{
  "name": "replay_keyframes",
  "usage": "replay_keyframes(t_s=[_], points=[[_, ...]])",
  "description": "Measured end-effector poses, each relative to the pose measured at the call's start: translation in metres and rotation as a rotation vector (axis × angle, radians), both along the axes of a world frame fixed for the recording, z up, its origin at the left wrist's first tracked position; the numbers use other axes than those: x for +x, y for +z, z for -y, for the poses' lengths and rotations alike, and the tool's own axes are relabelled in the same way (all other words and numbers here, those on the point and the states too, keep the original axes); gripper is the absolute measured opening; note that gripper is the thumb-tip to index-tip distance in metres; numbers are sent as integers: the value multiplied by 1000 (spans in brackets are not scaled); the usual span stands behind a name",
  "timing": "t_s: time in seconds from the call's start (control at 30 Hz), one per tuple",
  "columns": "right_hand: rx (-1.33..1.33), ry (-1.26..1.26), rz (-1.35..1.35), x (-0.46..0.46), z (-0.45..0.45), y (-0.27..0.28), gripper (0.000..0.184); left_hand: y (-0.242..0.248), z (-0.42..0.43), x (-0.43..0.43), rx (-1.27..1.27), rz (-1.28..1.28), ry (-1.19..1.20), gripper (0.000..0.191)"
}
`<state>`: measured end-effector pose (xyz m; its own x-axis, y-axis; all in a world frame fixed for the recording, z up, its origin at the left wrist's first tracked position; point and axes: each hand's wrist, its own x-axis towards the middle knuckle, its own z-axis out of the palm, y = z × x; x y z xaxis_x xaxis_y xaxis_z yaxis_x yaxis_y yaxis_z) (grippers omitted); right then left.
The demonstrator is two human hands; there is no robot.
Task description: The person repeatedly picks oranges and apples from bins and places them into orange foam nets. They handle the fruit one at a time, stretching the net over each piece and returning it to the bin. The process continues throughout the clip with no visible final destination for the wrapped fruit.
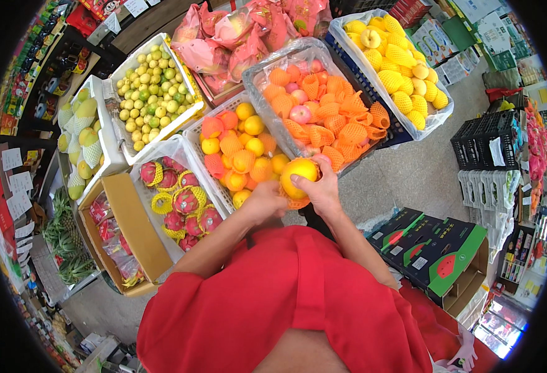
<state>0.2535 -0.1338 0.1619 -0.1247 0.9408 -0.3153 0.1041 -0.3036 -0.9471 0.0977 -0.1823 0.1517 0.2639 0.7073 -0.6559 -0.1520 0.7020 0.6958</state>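
Note:
In my right hand (pixel 321 187) is a large orange (pixel 300 176), with my thumb across its top and my fingers behind it. An orange foam net sleeve (pixel 296 202) sits around the lower side of the fruit. My left hand (pixel 272 199), slightly blurred, pinches the edge of this sleeve; its fingertips are partly hidden. Just beyond both hands stands a white plastic crate (pixel 193 135) of oranges (pixel 255 147), some bare and some in foam nets. Beside it, a lined crate (pixel 257 88) holds pink apples (pixel 300 114) and many orange foam nets (pixel 352 133).
Dragon fruit (pixel 189 200) fills a lined box at left, beside an open cardboard box (pixel 136 228). Farther off are small yellow-green fruits (pixel 157 88), mangoes (pixel 84 116), pink-wrapped fruit (pixel 236 42) and yellow-netted fruit (pixel 394 60). Dark watermelon-print cartons (pixel 422 252) stand at right.

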Motion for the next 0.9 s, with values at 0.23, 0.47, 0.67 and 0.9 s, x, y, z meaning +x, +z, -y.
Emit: replay_keyframes(t_s=[0.23, 0.47, 0.67, 0.9], points=[[31, -93, -110, -3, -5, 11, 56, 1, -1, 17, -479, 553, 189, 7], [302, 55, 496, 2, -1, 10, 73, 2, -4, 7, 74, -130, 223, 15], [360, 67, 564, 0, 0, 15, 75, 9, -12, 16, 134, -100, 373, 9], [334, 90, 583, -1, -1, 16, 74, -8, -14, 12, 474, -356, 346, 6]])
